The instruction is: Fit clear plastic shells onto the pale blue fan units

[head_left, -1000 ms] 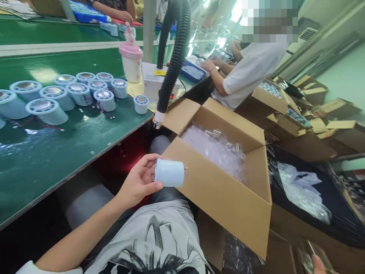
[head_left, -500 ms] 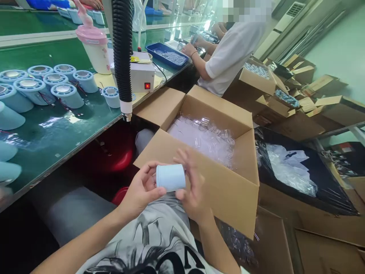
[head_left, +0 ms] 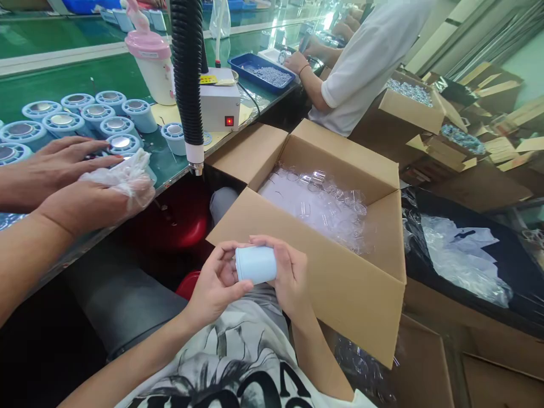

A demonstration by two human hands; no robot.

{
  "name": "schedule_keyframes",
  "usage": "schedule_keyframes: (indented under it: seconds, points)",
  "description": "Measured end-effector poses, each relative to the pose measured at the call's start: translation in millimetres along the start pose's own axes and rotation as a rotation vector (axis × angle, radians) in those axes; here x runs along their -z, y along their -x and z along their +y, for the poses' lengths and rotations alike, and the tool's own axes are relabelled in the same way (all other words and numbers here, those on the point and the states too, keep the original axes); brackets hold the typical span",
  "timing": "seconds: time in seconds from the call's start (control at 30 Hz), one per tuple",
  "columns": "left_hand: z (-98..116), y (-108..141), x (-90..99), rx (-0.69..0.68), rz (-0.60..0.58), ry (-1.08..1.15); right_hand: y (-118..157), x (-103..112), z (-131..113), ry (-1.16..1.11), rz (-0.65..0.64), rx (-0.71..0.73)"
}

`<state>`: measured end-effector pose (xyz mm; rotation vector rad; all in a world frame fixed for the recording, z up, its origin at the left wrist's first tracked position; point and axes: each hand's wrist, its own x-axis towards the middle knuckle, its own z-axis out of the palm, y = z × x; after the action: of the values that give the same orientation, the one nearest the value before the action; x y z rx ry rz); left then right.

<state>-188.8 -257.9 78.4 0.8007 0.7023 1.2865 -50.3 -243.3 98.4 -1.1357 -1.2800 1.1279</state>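
A light-blue plastic cylinder (head_left: 256,264) lies sideways between my two hands, above my lap. My left hand (head_left: 219,277) grips its left end, thumb along the lower side and fingers curled behind. Around the right end my right hand (head_left: 291,275) is closed, with its fingers over the top edge. What the cylinder holds inside is hidden. Just beyond my hands stands an open cardboard box (head_left: 340,300) with clear plastic pieces (head_left: 317,181) in it. On the green bench several similar light-blue cylinders (head_left: 63,122) stand upright with metallic discs in their tops.
A co-worker's hands (head_left: 97,175), one in a thin plastic glove, reach in among the cylinders from the left. A black hose (head_left: 186,73) hangs before a white machine (head_left: 219,105) and a pink-lidded cup (head_left: 153,68). Another person (head_left: 361,73) works beyond a blue tray (head_left: 263,71).
My right hand has closed onto the cylinder's right end, from open and blurred beside it. A co-worker's hands have come in at left over the bench. The view has shifted slightly left.
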Motion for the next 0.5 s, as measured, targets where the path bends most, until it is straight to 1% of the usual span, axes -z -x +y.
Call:
schedule_keyframes:
  seconds: [0.07,0.13,0.17,0.23,0.3,0.33,0.43,0.5]
  points:
    - [2.1,0.1,1.4,-0.015,-0.013,-0.010,-0.9,2.6,1.2,-0.147,-0.032,-0.091]
    - [4.3,0.9,2.1,-0.025,-0.015,-0.028,0.2,4.7,0.5,-0.195,-0.079,-0.089]
    - [5.2,1.3,2.3,-0.028,-0.013,-0.038,1.2,5.1,-0.7,-0.154,-0.104,-0.052]
    - [6.2,2.0,3.0,-0.028,-0.011,-0.050,3.2,4.2,-3.8,0.001,-0.133,0.034]
    - [5.7,2.5,4.3,-0.030,-0.006,-0.055,4.1,1.2,-6.1,0.137,-0.119,0.085]
    - [5.1,2.8,5.2,-0.033,0.000,-0.056,4.0,-0.6,-6.5,0.169,-0.097,0.099]
    - [3.7,4.0,7.9,-0.041,0.021,-0.058,1.8,-4.8,-5.1,0.143,-0.049,0.104]
    - [4.5,4.9,8.6,-0.036,0.024,-0.055,0.5,-5.5,-3.0,0.079,-0.035,0.045]
